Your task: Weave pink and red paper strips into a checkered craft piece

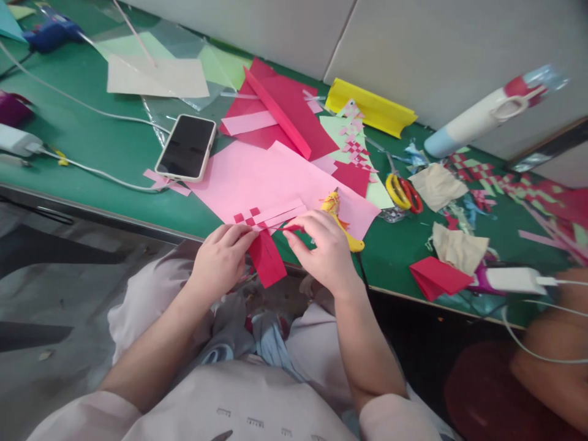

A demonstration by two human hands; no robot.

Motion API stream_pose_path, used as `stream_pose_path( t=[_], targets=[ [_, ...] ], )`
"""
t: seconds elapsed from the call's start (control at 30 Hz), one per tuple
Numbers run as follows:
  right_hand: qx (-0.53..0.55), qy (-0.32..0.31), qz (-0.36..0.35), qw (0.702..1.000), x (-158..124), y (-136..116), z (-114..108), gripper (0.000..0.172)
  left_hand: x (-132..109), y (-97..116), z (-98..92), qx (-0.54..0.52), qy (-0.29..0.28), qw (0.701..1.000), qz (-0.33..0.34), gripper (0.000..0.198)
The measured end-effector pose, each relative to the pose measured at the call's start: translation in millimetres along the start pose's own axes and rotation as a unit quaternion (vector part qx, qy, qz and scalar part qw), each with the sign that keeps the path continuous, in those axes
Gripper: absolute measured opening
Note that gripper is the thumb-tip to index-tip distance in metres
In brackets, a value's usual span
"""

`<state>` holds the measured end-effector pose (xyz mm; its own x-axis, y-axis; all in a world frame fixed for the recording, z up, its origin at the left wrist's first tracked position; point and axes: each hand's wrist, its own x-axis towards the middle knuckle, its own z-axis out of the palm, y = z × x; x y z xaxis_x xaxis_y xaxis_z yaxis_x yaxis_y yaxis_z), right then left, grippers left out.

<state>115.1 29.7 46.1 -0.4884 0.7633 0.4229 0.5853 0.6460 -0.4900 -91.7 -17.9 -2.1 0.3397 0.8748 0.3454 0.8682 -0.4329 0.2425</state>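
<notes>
A small woven piece of red and pink paper strips hangs over the table's front edge, its red end pointing down toward my lap. My left hand pinches it by the woven part. A thin red strip runs across to my right hand, whose thumb and fingertips are closed on its end. Pale pink strips stick out from the weave to the upper right. Under and behind lies a large pink paper sheet. Just beyond my right hand rests a yellow banana-shaped item, partly hidden by the fingers.
A phone on a white cable lies at the left. Red sheets, a folded yellow paper, scissors and a bottle stand or lie toward the wall. A blue glue gun is far left. Another person's arm shows at right.
</notes>
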Motion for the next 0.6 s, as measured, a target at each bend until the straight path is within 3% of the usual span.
stream_pose_path(
  t=[0.43,0.6],
  targets=[
    [0.03,0.076,0.121,0.989,34,9,17,0.014,1,1,-0.9,0.0,-0.015,1.0,-0.001,0.047],
    [0.141,0.043,0.199,0.969,47,17,31,0.015,4,4,0.1,0.019,-0.028,0.999,-0.018,0.051]
  ],
)
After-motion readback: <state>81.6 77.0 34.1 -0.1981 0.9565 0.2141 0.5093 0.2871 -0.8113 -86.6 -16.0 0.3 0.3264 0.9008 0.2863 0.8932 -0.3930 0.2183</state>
